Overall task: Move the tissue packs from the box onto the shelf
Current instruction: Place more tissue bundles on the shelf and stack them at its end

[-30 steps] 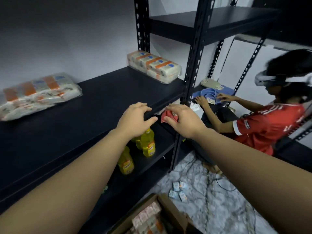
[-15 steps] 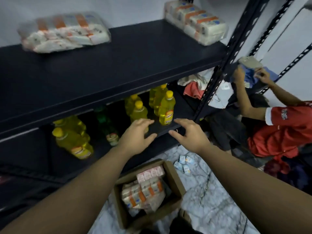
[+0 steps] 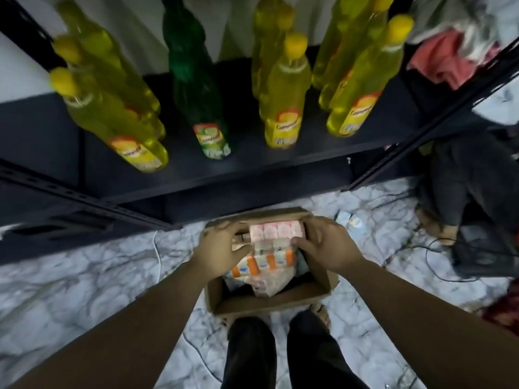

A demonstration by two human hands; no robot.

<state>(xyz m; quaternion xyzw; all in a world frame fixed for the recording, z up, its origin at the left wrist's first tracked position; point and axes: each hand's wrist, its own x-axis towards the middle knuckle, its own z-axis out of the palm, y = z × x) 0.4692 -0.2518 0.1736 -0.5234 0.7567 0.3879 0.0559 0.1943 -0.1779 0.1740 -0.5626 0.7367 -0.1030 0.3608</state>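
Note:
An open cardboard box (image 3: 269, 303) stands on the marbled floor in front of my feet. Inside it lie several wrapped tissue packs: a pink one (image 3: 276, 230) at the far end and an orange-and-blue one (image 3: 268, 261) nearer me. My left hand (image 3: 222, 248) reaches into the box, its fingers curled over the left end of the packs. From the other side my right hand (image 3: 327, 242) grips the packs, thumb pressed on the wrapper. The lower black shelf (image 3: 280, 167) is just beyond the box.
Several yellow bottles (image 3: 283, 108) and a green bottle (image 3: 202, 102) stand on the lower shelf. Small loose packs (image 3: 349, 220) lie on the floor right of the box. A person's dark clothing (image 3: 466, 181) and cables (image 3: 438, 248) are at the right.
My view has dropped from the upper shelf to the floor. Both hands went down from the shelf edge into the box and closed on the tissue packs.

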